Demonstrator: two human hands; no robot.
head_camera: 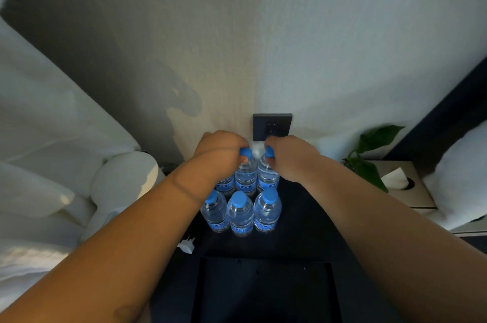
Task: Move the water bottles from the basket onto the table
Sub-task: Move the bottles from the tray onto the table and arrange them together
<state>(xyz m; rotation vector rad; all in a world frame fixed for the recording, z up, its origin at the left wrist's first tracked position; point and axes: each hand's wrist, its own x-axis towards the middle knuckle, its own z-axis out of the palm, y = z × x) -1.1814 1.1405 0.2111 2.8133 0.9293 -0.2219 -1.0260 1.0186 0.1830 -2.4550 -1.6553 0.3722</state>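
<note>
Several small clear water bottles with blue caps and blue labels stand in two rows on the dark table (303, 217). My left hand (218, 151) grips the cap of the back middle bottle (246, 172). My right hand (292, 156) grips the cap of the back right bottle (267, 176). A third back bottle (225, 185) is mostly hidden under my left wrist. The front row holds three bottles (240, 213) standing free. A dark rectangular basket (266, 262) sits below them at the near edge; its inside is too dark to read.
A black wall socket (272, 126) is on the pale wall just behind the bottles. A white plug adapter (186, 245) lies left of the table. A tissue box (403, 183) and green plant leaves (369, 154) stand at right. White bedding (52, 164) fills the left.
</note>
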